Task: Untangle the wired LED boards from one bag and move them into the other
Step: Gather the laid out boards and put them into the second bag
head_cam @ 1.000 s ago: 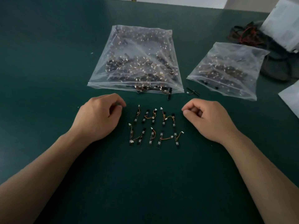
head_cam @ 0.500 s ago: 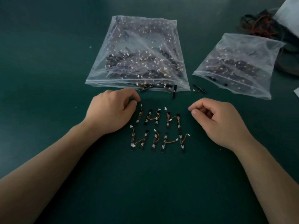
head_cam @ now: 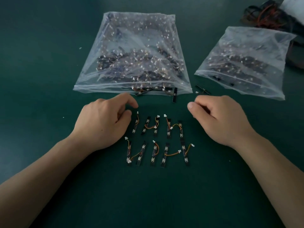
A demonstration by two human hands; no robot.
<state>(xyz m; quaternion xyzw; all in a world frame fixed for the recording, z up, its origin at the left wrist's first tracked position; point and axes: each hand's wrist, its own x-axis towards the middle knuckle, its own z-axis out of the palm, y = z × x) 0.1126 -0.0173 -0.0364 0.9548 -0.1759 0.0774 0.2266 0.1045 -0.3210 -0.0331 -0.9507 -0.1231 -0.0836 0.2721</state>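
LED boards [head_cam: 155,128] lie between left hand [head_cam: 102,122] and right hand [head_cam: 220,122], fingers [head_cam: 131,102] loosely curled, empty, below bag [head_cam: 131,46].

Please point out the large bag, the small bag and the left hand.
large bag [head_cam: 92,83]: head view, clear front-left corner.
small bag [head_cam: 271,38]: head view, clear far-right film.
left hand [head_cam: 102,122]: head view, back of hand.
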